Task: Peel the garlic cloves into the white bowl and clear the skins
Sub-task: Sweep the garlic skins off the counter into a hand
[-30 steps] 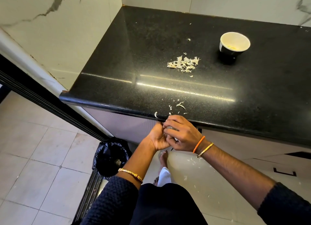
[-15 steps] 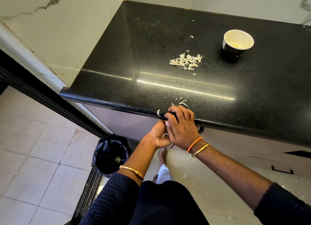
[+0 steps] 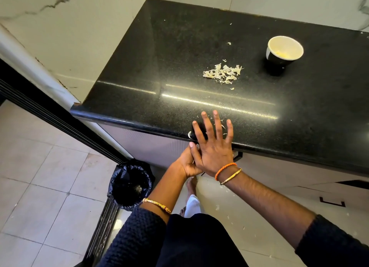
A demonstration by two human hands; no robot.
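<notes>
Now, right hand (image 3: 214,147): I see fingers spread flat over scraps at the black counter (image 3: 139,83) edge.
Left hand (image 3: 186,163): cupped below that edge; contents unclear.
Skin pile (image 3: 222,73): mid-counter.
White bowl (image 3: 285,50): beyond the pile, right.

glossy speckled stone counter (image 3: 199,47), papery skins (image 3: 222,73)

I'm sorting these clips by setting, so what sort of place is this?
Most likely a home kitchen: a polished black stone counter set against marble-look wall tiles, a bin lined with a black bag on the tiled floor, and garlic skins beside a white bowl.
</notes>
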